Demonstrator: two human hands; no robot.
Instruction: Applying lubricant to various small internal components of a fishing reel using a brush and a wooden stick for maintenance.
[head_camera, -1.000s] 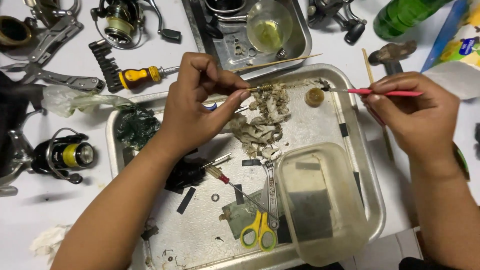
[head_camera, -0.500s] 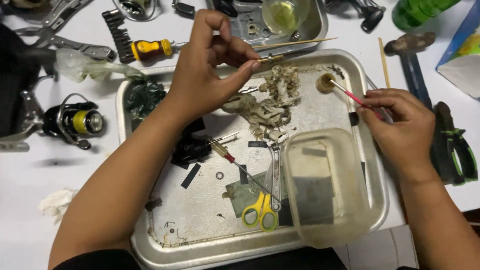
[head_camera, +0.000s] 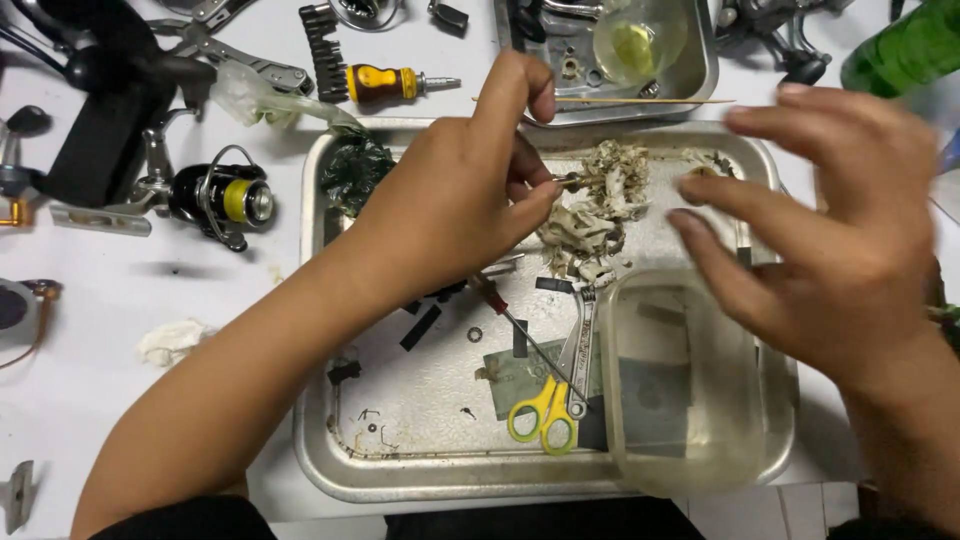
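Near the worktop's left edge lies a reel (head_camera: 222, 200), well apart from both hands; the left hand (head_camera: 455, 195) hovers over the tray's (head_camera: 330, 440) back-left part, its fingers (head_camera: 530, 205) pressed together, pinching a thin pin (head_camera: 572, 181) whose long axis runs left to right, its free end touching the wad (head_camera: 600, 210) near the tray's back edge; the wad lies just right of those fingers, so the left hand is much the nearer; scissors (head_camera: 545, 405) lie toward the front edge; the right hand (head_camera: 840, 250) hangs blurred above the tub (head_camera: 690, 380) at the tray's right side, fingers (head_camera: 720, 195) spread, holding nothing.
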